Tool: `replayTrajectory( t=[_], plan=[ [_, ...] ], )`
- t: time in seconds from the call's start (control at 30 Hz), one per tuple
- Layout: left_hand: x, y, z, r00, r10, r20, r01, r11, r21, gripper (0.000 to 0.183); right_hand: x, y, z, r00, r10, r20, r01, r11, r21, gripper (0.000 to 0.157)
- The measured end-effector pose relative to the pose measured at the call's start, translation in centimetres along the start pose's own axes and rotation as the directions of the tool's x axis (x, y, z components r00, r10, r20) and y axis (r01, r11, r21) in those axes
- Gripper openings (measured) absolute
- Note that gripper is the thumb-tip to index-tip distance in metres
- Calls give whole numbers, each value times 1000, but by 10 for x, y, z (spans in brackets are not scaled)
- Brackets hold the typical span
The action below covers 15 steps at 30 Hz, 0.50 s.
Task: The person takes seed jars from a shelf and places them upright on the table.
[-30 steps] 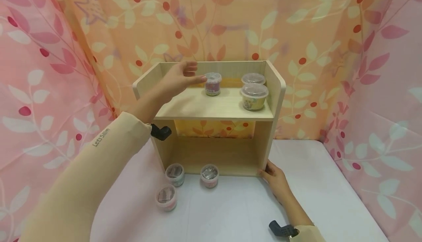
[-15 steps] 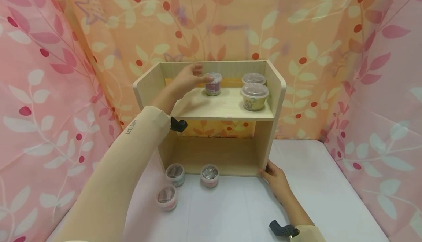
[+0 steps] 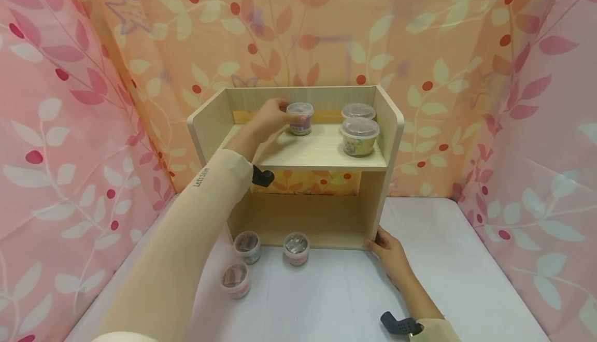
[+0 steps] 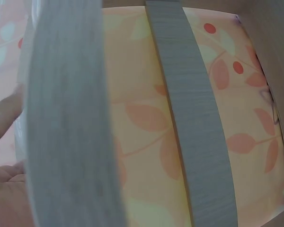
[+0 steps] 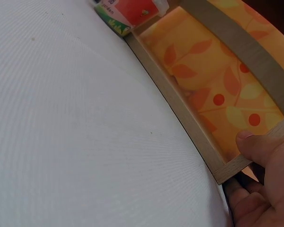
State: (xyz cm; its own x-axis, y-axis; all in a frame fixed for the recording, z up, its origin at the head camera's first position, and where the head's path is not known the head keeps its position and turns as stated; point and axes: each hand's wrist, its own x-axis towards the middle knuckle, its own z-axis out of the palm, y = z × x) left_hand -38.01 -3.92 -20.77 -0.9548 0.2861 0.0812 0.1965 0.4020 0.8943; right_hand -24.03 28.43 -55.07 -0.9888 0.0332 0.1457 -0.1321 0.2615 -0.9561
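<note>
In the head view my left hand (image 3: pixel 269 117) reaches over the upper board of a small pale wooden shelf (image 3: pixel 280 155). Its thumb lies across the front of a small purple-labelled tub (image 3: pixel 304 126) with a clear lid, and its fingers curl behind, gripping it. The tub sits upright on that board. In the left wrist view the board hides much of the left hand (image 4: pixel 7 146). My right hand (image 3: pixel 391 259) holds the lower right corner of the shelf. The right wrist view shows its thumb (image 5: pixel 255 146) inside the side panel and its fingers outside.
Two wider lidded tubs stand at the upper board's right end, a yellow one (image 3: pixel 358 145) before another (image 3: pixel 358 110). Three small tubs, one bluish (image 3: pixel 247 247) and two pinkish (image 3: pixel 296 248), stand on the white-covered table (image 3: pixel 326 300) by the shelf's front edge. Patterned curtains (image 3: pixel 298 31) surround it.
My left hand has moved right and slightly down from beside the purple-labelled tub, and its fingers have closed around it. The right hand has stayed on the shelf.
</note>
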Motion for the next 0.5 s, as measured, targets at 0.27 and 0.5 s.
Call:
replayTrajectory(
  t=[0.27, 0.5],
  plan=[
    [4, 1, 5, 999, -17, -36, 16, 1000, -17, 77, 0, -2, -2, 1000, -2, 4, 2, 1000, -3, 70],
    [-2, 3, 3, 999, -4, -32, 1, 996, -88, 76, -3, -3, 0, 1000, 13, 2, -13, 1000, 21, 70]
  ],
)
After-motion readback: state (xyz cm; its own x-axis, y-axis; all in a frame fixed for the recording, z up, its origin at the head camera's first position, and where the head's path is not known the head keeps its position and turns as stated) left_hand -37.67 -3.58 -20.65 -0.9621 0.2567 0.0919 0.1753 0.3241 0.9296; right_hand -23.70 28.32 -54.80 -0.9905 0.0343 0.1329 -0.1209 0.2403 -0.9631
